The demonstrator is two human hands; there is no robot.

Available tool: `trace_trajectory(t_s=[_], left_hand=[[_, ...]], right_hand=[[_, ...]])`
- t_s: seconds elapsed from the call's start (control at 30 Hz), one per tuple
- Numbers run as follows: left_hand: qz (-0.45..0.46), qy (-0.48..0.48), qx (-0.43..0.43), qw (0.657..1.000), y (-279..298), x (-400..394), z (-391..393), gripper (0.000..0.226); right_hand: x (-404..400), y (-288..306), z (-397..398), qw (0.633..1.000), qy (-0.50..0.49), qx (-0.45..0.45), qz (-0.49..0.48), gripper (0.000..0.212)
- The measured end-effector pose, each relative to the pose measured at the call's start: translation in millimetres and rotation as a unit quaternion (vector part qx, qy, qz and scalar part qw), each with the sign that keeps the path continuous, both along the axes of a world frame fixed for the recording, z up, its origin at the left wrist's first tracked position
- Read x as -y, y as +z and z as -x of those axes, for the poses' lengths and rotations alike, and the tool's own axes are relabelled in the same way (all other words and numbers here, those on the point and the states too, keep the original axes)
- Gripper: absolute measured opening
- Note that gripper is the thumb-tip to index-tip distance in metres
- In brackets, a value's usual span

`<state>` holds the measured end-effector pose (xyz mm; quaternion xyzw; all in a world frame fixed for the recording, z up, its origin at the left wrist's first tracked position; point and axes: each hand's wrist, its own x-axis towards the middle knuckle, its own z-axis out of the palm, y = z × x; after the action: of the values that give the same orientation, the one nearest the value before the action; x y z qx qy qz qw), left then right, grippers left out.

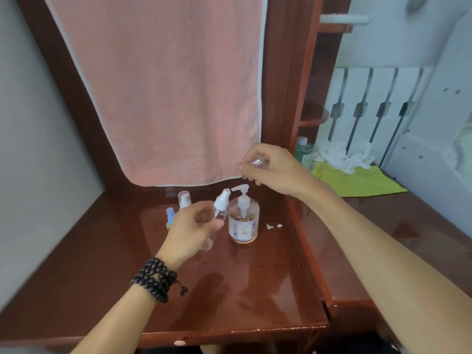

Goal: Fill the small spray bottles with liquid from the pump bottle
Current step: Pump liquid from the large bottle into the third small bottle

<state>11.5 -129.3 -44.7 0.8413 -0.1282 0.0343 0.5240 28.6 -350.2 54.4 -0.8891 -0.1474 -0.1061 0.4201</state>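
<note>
Spray bottle [214, 227], small and clear with a white nozzle head, sits tilted in the left hand [190, 232] just left of the frame's centre, the fingers and thumb curled round its body. A string of dark beads [155, 278] wraps that wrist. Higher and to the right, the right hand [268, 169] pinches a small clear cap [256, 160] between thumb and fingertips, held in the air above the pump. Pump bottle [244, 222] stands upright on the glossy red-brown table [255, 290], just right of the left hand, its white spout pointing left. Two more small bottles [184, 200] stand behind the left hand, partly hidden. A pink towel [163, 85] hangs across the upper centre. At the right edge lie a green cloth [357, 180] and crumpled white tissue [344, 157], beside a green bottle [304, 152].
</note>
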Motion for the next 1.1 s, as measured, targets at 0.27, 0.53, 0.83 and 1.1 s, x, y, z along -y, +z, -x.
trace_trajectory(t_s=[0.27, 0.53, 0.83, 1.1], left_hand=[[0.046, 0.073, 0.018, 0.996, 1.1, -16.9, -7.2, 0.027], [0.039, 0.037, 0.009, 0.999, -9.5, -20.0, -4.7, 0.029], [0.052, 0.010, 0.007, 0.999, -11.8, -12.8, -2.7, 0.037], [0.040, -0.013, 0.050, 0.998, -3.9, 9.5, 0.0, 0.038]], right_hand=[[0.0, -62.4, 5.7, 0.988, 0.042, -0.131, 0.065, 0.030], [-27.1, -138.2, 13.0, 0.932, 0.112, -0.226, 0.259, 0.016], [-25.4, -95.8, 16.4, 0.969, 0.059, -0.141, 0.196, 0.039], [-26.8, -61.3, 10.7, 0.998, 0.017, -0.041, 0.033, 0.022]])
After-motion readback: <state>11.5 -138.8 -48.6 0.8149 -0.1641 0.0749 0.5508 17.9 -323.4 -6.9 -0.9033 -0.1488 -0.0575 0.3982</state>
